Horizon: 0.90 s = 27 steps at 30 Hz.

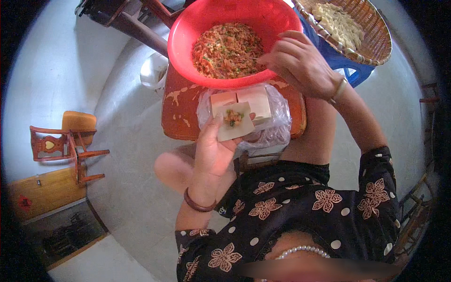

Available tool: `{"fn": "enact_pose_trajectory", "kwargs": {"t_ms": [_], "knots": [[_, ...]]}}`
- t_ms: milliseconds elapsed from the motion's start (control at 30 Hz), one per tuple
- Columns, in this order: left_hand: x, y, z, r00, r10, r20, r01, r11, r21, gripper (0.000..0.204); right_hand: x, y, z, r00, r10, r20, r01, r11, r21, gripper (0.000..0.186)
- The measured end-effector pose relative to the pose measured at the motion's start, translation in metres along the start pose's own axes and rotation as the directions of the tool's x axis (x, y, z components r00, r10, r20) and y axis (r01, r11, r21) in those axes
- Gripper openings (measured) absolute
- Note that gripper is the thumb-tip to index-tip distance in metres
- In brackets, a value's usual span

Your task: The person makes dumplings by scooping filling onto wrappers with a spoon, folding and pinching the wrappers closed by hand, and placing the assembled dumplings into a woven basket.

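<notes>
My left hand holds a pale square wrapper with a small mound of orange and green filling on it. Below it, stacks of wrappers lie in a crumpled clear plastic bag on a worn orange-painted stool. My right hand is at the right rim of a red plastic bowl of chopped filling; its fingers are curled, and whatever they may hold cannot be made out.
A woven basket of pale folded pieces rests on blue plastic at upper right. Dark furniture and a white container are at upper left, wooden chairs at far left. My legs are beside the stool.
</notes>
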<state>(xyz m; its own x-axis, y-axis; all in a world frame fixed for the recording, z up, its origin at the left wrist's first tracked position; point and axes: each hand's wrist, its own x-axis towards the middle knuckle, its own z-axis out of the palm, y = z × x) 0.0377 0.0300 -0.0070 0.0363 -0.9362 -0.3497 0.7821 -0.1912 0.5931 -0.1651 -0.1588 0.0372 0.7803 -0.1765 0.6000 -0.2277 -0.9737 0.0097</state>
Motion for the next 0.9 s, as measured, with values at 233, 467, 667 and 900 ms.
{"fn": "enact_pose_trajectory", "kwargs": {"t_ms": [233, 467, 667, 900], "knots": [[-0.001, -0.017, 0.004, 0.997, 0.068, 0.033, -0.058, 0.967, -0.248, 0.047, 0.011, -0.006, 0.018, 0.991, 0.107, 0.082, -0.112, 0.992, 0.056, 0.025], [0.002, -0.017, 0.003, 0.999, 0.044, 0.02, -0.036, 0.955, -0.295, 0.043, -0.054, -0.034, -0.006, 0.971, 0.237, -0.038, -0.229, 0.962, 0.148, 0.048], [0.003, -0.021, 0.006, 0.988, 0.029, 0.154, -0.008, 0.99, -0.137, 0.031, -0.058, -0.084, 0.029, 0.866, 0.433, 0.249, -0.47, 0.537, 0.701, 0.045], [-0.001, -0.027, 0.012, 0.999, 0.026, 0.021, -0.026, 1.0, 0.017, 0.03, -0.058, -0.092, 0.048, 0.898, 0.435, 0.069, -0.358, 0.63, 0.689, 0.034]]}}
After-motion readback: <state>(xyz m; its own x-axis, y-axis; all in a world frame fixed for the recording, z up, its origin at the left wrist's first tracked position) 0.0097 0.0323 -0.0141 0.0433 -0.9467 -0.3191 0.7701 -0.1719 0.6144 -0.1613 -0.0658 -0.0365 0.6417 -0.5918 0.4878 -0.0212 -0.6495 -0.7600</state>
